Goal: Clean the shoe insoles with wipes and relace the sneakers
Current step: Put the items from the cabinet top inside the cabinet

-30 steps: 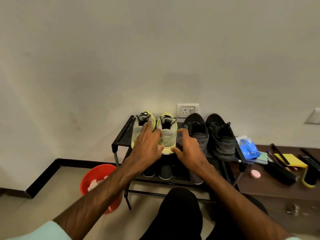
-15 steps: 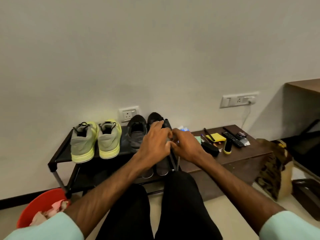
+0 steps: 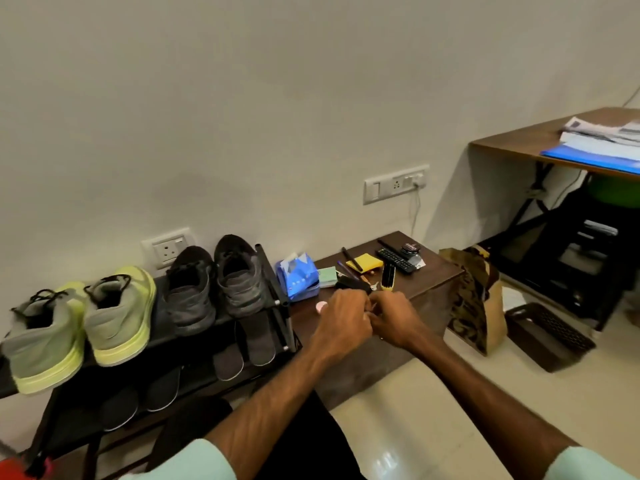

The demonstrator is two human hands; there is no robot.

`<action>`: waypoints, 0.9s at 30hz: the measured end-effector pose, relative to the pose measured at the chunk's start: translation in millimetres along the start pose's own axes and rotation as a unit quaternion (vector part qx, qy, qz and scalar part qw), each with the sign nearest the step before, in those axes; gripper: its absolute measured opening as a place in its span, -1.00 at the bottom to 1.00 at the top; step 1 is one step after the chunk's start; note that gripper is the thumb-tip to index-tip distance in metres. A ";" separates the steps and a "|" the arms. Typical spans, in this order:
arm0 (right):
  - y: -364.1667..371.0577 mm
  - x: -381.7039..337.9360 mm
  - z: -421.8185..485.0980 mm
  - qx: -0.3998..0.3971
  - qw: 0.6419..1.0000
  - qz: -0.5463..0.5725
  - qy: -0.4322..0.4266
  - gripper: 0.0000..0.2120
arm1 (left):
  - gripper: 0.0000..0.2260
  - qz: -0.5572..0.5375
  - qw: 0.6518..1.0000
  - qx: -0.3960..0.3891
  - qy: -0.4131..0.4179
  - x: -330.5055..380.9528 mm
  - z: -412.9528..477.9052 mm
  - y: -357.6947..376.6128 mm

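My left hand [image 3: 343,317] and my right hand [image 3: 394,322] meet knuckle to knuckle over the front of the low brown table [image 3: 433,278]. Both have their fingers curled inward, and whatever lies between them is hidden. On the black shoe rack [image 3: 277,292] to the left stand a pair of green sneakers [image 3: 119,313] and a pair of black sneakers [image 3: 239,275], heels toward me. Several dark insoles [image 3: 261,337] lie on the rack's lower shelf. A blue pack of wipes [image 3: 298,278] sits at the table's left end, just beyond my left hand.
The table also carries a black brush [image 3: 349,282], a yellow-handled brush [image 3: 388,278], a remote [image 3: 394,259], a yellow pad [image 3: 363,261] and a small pink disc [image 3: 321,306]. To the right are a paper bag [image 3: 478,299], a dark basket [image 3: 550,336] and a desk [image 3: 519,147]. A red bucket [image 3: 14,469] is at bottom left.
My view has swung right. Both hands left the green sneakers, passed the black pair and now sit together over the low table.
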State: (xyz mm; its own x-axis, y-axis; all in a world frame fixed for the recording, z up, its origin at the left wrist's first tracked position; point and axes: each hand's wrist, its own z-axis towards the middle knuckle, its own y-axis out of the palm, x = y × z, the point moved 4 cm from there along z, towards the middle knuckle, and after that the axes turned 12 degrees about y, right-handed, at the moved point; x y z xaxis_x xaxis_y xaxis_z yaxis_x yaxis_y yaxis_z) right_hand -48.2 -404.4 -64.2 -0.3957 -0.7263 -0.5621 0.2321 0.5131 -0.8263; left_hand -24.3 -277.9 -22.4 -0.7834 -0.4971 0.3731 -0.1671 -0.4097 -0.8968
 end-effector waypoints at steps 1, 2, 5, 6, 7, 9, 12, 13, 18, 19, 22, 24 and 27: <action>7.8 14.1 3.6 -0.003 1.000 0.010 0.015 -0.91 | -0.87 0.002 1.000 -0.018 -0.001 -2.2 3.3 13.5; 16.8 28.2 8.4 -0.008 0.999 0.019 0.031 -0.91 | -0.86 0.004 0.999 -0.033 -0.004 -4.3 5.2 24.8; 48.3 69.0 24.6 -0.025 0.996 0.042 0.078 -0.90 | -0.80 -0.006 0.997 -0.081 -0.017 -18.9 10.9 69.4; 59.3 79.7 28.9 -0.029 0.995 0.047 0.088 -0.90 | -0.78 -0.010 0.996 -0.092 -0.017 -24.1 11.2 81.8; 70.7 90.3 33.7 -0.034 0.993 0.051 0.101 -0.91 | -0.78 -0.015 0.995 -0.098 -0.017 -29.5 12.3 93.3; 97.9 111.8 49.2 -0.035 0.989 0.058 0.129 -0.91 | -0.79 -0.023 0.994 -0.103 -0.012 -44.8 18.5 119.2; 134.3 136.9 72.1 -0.009 0.981 0.091 0.169 -0.89 | -0.76 -0.016 0.993 -0.114 0.003 -68.6 23.9 153.5; 144.4 144.3 82.0 0.009 0.977 0.101 0.187 -0.88 | -0.75 -0.014 0.994 -0.113 0.002 -80.1 26.4 166.4; 165.4 172.7 120.0 0.130 0.954 0.128 0.240 -0.69 | -0.77 -0.038 0.991 -0.132 -0.011 -110.0 45.8 214.2; 169.8 177.1 128.6 0.126 0.952 0.133 0.245 -0.68 | -0.78 -0.042 0.990 -0.135 -0.008 -110.6 49.9 220.5; 188.1 192.5 151.0 0.081 0.948 0.140 0.274 -0.80 | -0.80 -0.048 0.987 -0.153 -0.008 -114.7 57.2 235.5; 196.3 198.2 154.9 0.079 0.944 0.138 0.290 -0.82 | -0.82 -0.048 0.986 -0.156 -0.017 -118.1 58.4 241.1; 201.5 202.4 145.4 0.099 0.938 0.172 0.284 -0.86 | -0.84 -0.032 0.989 -0.142 -0.015 -118.9 58.6 239.0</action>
State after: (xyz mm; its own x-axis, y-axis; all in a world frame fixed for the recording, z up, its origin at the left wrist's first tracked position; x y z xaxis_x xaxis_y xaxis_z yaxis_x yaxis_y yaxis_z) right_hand 47.6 -514.5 -349.5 -0.6637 -0.1442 -0.7340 0.5703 0.5373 -0.6213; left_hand 64.0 -361.5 -267.2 -0.7483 -0.5009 0.4349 -0.3816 -0.2113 -0.8999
